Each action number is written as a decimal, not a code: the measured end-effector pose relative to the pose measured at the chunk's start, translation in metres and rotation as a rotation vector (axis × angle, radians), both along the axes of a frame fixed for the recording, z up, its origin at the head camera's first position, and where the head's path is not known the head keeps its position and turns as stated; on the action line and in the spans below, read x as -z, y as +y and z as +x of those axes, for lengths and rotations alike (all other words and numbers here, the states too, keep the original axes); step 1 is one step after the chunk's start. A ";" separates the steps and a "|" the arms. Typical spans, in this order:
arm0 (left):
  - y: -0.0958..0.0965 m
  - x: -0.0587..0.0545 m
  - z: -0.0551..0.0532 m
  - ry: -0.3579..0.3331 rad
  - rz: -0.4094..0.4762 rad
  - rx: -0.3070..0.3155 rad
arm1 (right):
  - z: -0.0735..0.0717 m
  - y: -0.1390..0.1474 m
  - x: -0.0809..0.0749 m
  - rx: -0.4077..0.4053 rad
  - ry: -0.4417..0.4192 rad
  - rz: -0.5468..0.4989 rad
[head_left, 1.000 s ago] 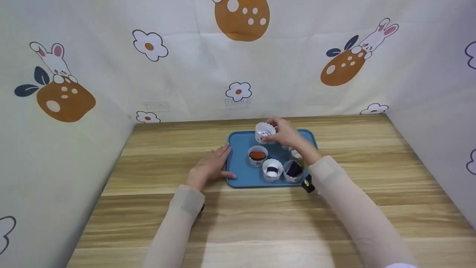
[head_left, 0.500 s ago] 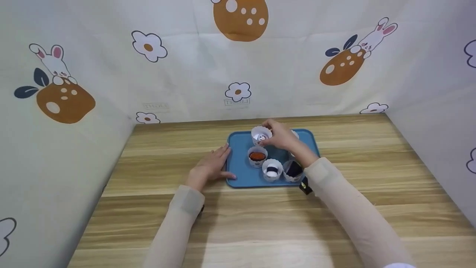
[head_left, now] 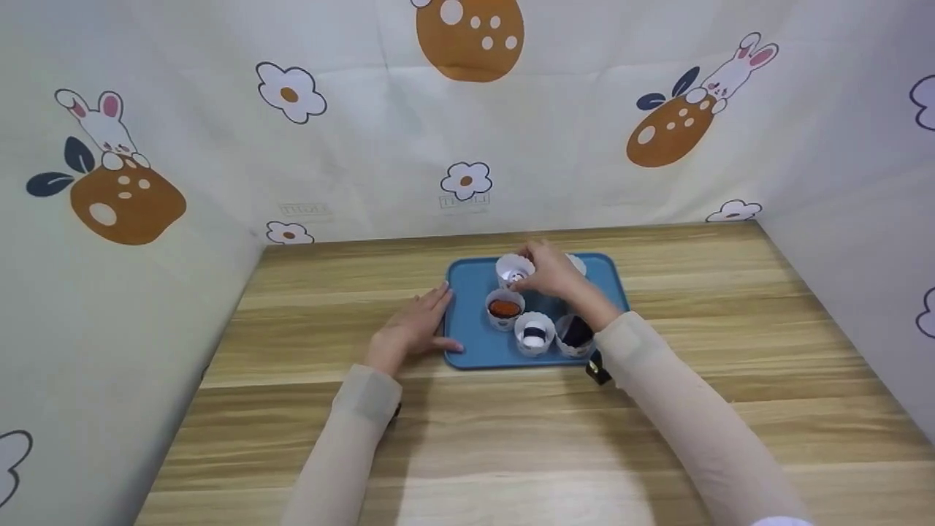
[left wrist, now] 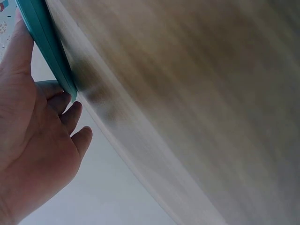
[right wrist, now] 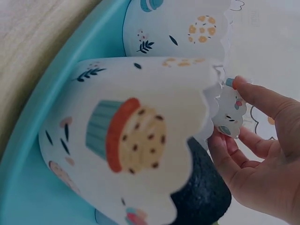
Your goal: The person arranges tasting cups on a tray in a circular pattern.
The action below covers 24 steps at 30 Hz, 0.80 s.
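Note:
My right hand (head_left: pixel 551 270) pinches a white paper baking cup (head_left: pixel 513 272) by its rim at the back of the blue tray (head_left: pixel 467 337); a small white item shows inside. In the right wrist view thumb and fingers grip that cup (right wrist: pixel 232 110) beyond the nearer ones. My left hand (head_left: pixel 415 325) rests along the tray's left edge, fingers straight, thumb on the near corner. Nearest the held cup stands one with an orange-topped sushi piece (head_left: pixel 505 309). In front are cups with a white piece banded in black (head_left: pixel 535 334) and a dark triangular piece (head_left: pixel 574 332).
Another paper cup (head_left: pixel 577 264) shows partly behind my right hand. The tray lies on a wood-grain table (head_left: pixel 467 438) near its back edge. A patterned cloth wall (head_left: pixel 365 146) rises behind and at both sides.
My right hand has carried the held cup slightly left and then down, closer behind the cup with the orange-topped piece. My left hand has stayed at the tray's edge.

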<state>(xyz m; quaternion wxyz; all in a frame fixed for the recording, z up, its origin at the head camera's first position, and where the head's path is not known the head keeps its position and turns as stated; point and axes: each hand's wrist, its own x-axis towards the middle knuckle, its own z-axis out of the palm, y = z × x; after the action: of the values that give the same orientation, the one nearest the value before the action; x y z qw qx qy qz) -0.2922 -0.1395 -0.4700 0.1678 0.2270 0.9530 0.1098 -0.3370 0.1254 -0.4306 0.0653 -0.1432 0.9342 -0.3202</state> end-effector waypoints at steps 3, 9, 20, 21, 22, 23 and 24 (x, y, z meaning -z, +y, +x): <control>0.000 0.000 0.000 0.009 0.000 0.001 | 0.000 -0.001 0.001 0.019 -0.014 0.014; 0.001 -0.002 0.001 -0.002 0.004 -0.007 | 0.001 -0.003 0.002 0.029 -0.036 0.029; 0.000 -0.001 0.001 -0.002 0.010 -0.004 | 0.004 0.001 -0.001 -0.031 0.005 0.075; 0.000 -0.001 0.001 0.000 0.008 -0.002 | 0.004 0.001 -0.002 -0.035 0.007 0.070; 0.000 -0.001 0.001 0.002 0.006 0.000 | 0.004 0.002 -0.003 -0.037 0.007 0.066; 0.000 -0.001 0.000 0.002 0.004 0.000 | 0.004 0.003 -0.005 -0.040 0.006 0.062; 0.000 -0.001 0.000 0.003 0.000 0.000 | 0.004 0.004 -0.006 -0.041 0.002 0.057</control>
<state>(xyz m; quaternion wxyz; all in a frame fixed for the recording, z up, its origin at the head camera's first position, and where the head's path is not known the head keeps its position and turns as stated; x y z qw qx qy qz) -0.2920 -0.1394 -0.4694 0.1665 0.2270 0.9533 0.1095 -0.3328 0.1294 -0.4250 0.0751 -0.1608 0.9399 -0.2918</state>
